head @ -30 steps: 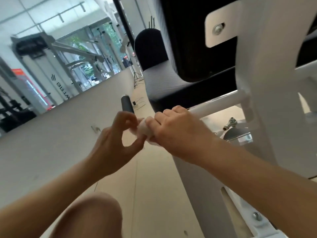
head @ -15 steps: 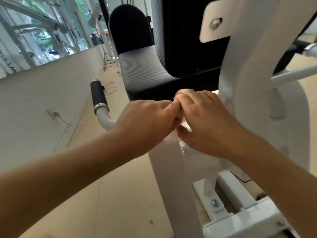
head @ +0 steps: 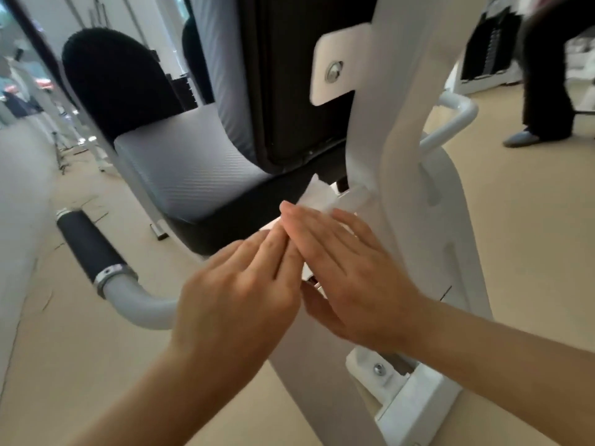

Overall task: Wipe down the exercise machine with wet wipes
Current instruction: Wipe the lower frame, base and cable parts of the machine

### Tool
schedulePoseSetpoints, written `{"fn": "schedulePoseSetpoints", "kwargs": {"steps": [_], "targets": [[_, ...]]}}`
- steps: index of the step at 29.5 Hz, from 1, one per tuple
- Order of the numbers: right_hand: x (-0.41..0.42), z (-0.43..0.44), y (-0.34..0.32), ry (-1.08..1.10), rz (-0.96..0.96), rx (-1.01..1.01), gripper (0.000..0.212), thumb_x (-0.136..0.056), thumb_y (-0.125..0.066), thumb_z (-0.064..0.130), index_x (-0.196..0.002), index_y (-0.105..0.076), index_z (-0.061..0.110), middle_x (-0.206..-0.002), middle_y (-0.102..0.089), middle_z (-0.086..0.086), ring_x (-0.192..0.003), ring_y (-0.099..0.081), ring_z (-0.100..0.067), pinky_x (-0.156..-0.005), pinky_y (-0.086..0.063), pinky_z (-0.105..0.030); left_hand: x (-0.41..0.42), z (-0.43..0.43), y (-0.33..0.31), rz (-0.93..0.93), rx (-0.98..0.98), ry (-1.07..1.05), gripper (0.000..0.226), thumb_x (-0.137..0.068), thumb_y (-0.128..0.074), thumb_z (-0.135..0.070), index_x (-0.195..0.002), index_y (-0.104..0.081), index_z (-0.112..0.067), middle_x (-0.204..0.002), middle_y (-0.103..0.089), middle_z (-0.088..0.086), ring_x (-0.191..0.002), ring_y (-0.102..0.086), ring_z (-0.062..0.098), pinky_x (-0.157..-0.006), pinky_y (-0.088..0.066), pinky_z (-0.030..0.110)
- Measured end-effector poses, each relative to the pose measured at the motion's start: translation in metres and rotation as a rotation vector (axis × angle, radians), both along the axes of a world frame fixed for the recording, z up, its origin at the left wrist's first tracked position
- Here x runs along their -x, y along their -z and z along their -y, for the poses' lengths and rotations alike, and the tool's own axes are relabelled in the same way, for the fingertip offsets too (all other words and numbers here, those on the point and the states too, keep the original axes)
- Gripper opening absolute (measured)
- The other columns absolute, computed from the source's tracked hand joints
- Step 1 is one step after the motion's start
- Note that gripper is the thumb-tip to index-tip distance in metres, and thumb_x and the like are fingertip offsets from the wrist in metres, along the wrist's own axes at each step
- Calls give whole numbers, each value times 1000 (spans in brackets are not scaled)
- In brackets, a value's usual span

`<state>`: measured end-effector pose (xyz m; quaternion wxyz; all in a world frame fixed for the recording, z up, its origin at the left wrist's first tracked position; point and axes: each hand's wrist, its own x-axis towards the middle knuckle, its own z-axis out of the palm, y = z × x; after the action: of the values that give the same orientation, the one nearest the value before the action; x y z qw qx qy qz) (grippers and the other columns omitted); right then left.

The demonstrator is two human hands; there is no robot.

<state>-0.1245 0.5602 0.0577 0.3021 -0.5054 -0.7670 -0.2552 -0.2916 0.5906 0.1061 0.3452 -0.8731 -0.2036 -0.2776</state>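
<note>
Centrally, the wet wipe (head: 317,196) was pressed under the flat right hand (head: 347,272). The left hand (head: 238,294) was laid alongside, fingers straight.

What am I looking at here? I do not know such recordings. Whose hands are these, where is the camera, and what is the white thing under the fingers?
The camera sits on a person's head and looks down, so both arms are that person's own; there is no robot. In front stands a gym machine: a white frame, a grey seat and a black handle at the left. The left hand and the right hand lie side by side, fingers straight, on a white wipe, which shows past the fingertips, between seat and frame. Neither hand seems to grip it; what is underneath is hidden. The legs at the top right belong to another person.
</note>
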Motion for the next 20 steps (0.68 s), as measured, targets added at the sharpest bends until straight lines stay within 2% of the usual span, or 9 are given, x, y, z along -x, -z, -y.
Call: {"fn": "schedulePoseSetpoints", "kwargs": {"steps": [4, 7, 10, 13, 16, 18, 20], "targets": [[-49, 4, 4, 91, -7, 39, 57, -99, -41, 22, -151, -24, 7, -158, -29, -11, -148, -24, -22, -114, -33, -46, -39, -16, 2, -85, 9, -19, 37, -99, -33, -2, -123, -62, 1, -124, -64, 19, -112, -64, 29, -92, -54, 39], [-74, 7, 10, 73, -55, 5, 49, -102, -35, 24, -148, -37, 6, -153, -40, -10, -142, -36, -22, -111, -39, -45, -65, -25, 5, -132, 66, 9, 39, -92, -40, -5, -122, -63, 2, -124, -63, 21, -115, -62, 30, -96, -52, 41], [-89, 16, 22, 25, -302, -44, 44, -103, -37, 29, -137, -52, 6, -139, -55, -9, -125, -54, -23, -104, -48, -43, -85, -24, 7, -130, 64, 136, 32, -88, -51, -8, -113, -70, -1, -117, -68, 16, -109, -66, 26, -92, -55, 41], [-92, 19, 27, 12, -499, -27, 45, -101, -37, 30, -136, -53, 8, -139, -54, -7, -121, -55, -20, -106, -44, -32, -92, -19, 9, -183, 15, 131, 36, -91, -48, -12, -121, -66, -5, -126, -64, 13, -118, -61, 23, -100, -49, 40], [-91, 21, 29, -6, -648, -7, 54, -98, -32, 37, -146, -40, 13, -150, -42, -2, -134, -43, -16, -111, -40, -35, -107, -9, 10, -368, -103, -31, 45, -94, -38, -15, -135, -54, -6, -142, -49, 14, -134, -45, 26, -114, -29, 45], [-88, 19, 28, -21, -704, 46, 63, -97, -26, 42, -154, -23, 16, -160, -23, 0, -147, -23, -14, -117, -32, -40, -115, -11, -3, -442, -178, -177, 54, -97, -23, -22, -146, -38, -7, -154, -31, 14, -145, -24, 26, -118, -17, 49], [-77, 14, 29, -60, -704, 83, 66, -97, -24, 38, -156, -7, 16, -164, -5, 0, -151, -4, -11, -120, -24, -41, -114, -14, -13, -435, -179, -269, 59, -97, -27, -32, -152, -23, -9, -160, -14, 11, -149, -5, 24, -119, -8, 52]]}}
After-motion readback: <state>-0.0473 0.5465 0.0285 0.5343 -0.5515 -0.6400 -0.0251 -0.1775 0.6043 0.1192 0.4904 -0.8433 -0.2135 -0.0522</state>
